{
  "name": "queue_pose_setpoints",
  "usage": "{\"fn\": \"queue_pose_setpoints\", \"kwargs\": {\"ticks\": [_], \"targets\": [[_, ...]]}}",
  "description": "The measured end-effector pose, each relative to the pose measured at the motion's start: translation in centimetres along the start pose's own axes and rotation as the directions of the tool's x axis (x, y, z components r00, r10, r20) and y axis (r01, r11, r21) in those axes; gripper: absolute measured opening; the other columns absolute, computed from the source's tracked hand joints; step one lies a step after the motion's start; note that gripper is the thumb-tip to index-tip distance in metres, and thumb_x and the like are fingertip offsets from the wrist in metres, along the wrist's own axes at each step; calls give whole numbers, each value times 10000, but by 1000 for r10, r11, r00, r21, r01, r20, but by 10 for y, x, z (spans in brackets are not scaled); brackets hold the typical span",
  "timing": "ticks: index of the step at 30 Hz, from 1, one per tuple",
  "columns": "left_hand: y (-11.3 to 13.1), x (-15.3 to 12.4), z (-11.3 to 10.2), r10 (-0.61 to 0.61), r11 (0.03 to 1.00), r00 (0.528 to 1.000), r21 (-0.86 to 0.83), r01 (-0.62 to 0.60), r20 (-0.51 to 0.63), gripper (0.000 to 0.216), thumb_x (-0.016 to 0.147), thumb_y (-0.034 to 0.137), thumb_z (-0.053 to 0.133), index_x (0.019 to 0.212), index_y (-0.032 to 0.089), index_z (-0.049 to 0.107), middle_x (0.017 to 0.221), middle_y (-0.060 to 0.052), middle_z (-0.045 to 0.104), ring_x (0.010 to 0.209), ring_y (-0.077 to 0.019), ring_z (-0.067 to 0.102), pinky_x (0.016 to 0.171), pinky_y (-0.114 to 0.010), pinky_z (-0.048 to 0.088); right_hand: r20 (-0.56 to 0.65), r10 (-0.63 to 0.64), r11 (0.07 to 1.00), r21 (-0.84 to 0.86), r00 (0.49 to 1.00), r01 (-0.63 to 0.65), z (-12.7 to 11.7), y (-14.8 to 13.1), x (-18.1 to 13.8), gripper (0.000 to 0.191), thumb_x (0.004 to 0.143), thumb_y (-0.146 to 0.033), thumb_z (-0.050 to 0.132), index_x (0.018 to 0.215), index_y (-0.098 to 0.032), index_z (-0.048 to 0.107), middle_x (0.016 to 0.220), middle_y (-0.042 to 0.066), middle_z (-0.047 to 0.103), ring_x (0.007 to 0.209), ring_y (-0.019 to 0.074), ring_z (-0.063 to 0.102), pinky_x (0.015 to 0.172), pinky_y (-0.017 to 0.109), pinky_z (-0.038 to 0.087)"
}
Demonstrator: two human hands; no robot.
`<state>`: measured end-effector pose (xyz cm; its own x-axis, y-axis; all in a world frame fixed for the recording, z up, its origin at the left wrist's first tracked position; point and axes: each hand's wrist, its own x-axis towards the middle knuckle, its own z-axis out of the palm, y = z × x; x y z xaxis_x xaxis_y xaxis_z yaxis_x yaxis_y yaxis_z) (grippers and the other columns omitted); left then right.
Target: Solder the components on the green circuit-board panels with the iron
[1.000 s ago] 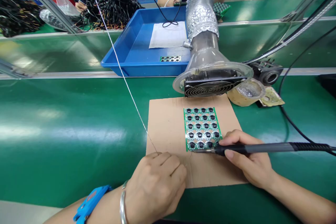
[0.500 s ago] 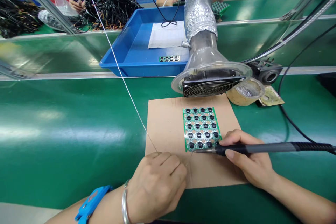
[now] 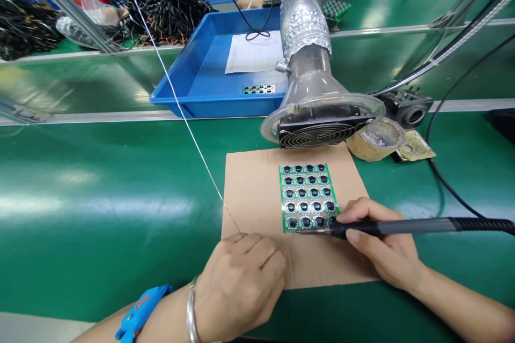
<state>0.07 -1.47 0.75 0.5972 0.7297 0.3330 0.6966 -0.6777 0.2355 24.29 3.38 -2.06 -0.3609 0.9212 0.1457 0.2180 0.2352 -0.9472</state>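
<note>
A green circuit board panel [image 3: 308,186] with rows of round black parts lies on a brown cardboard sheet [image 3: 253,187]. My right hand [image 3: 386,241] grips a soldering iron [image 3: 422,225] from the right. The iron's tip points left and lies at the panel's bottom edge. Below and left of the panel, my left hand [image 3: 245,278] is closed on a thin solder wire [image 3: 189,126], which runs up to the top left. A fine end of wire shows between that hand and the iron's tip. My left fingertips are hidden behind the knuckles.
A fume extractor [image 3: 317,123] with a foil duct hangs just behind the panel. Right of it stand a round tub [image 3: 376,142], a yellow sponge [image 3: 416,146] and an iron holder [image 3: 410,110]. Farther back, a blue tray [image 3: 189,80] holds paper and a small board. People sit opposite, near black cables [image 3: 169,10].
The view has shifted very slightly. Both hands, the iron and the panel stay in nearly the same place.
</note>
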Motion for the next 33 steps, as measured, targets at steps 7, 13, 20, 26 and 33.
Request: {"fn": "queue_pose_setpoints", "kwargs": {"ticks": [7, 13, 20, 26, 33], "targets": [[1, 1, -1, -6, 1000, 1000, -2, 6, -10, 164, 783, 152, 515, 626, 172, 473, 578, 16, 461, 525, -120, 380, 483, -291, 277, -19, 38, 996, 81, 999, -36, -1, 1, -3, 60, 814, -252, 534, 848, -227, 576, 703, 18, 540, 612, 162, 480, 539, 286, 361], [3, 0, 3, -10, 1000, 1000, -6, 10, -7, 107, 814, 164, 501, 712, 170, 534, 602, 15, 493, 549, -124, 415, 502, -288, 298, -98, 103, 972, 220, 990, -79, -7, 5, -6, 99, 797, -315, 564, 808, -220, 593, 697, 22, 520, 612, 162, 473, 530, 282, 364], [3, 2, 7, -14, 1000, 1000, 4, 14, -10, 130, 825, 181, 507, 696, 172, 525, 599, 19, 490, 551, -120, 424, 504, -286, 295, -85, 118, 978, 185, 989, -100, -6, 8, -5, 82, 789, -291, 564, 793, -214, 592, 678, 20, 530, 590, 164, 483, 530, 286, 371], [3, 4, 8, -21, 1000, 1000, 4, 21, -12, 129, 827, 177, 502, 701, 171, 530, 596, 21, 489, 549, -117, 427, 498, -282, 307, -77, 79, 990, 124, 994, -69, -7, 4, -3, 61, 789, -256, 548, 793, -211, 589, 679, 23, 539, 580, 159, 484, 528, 286, 371], [2, 5, 11, -19, 1000, 1000, 20, 19, -4, 126, 834, 185, 493, 722, 171, 549, 605, 18, 501, 560, -115, 436, 499, -280, 311, -94, 87, 992, 102, 992, -77, -7, 3, -3, 47, 773, -241, 551, 776, -211, 587, 677, 27, 547, 585, 166, 493, 513, 286, 359]]}}
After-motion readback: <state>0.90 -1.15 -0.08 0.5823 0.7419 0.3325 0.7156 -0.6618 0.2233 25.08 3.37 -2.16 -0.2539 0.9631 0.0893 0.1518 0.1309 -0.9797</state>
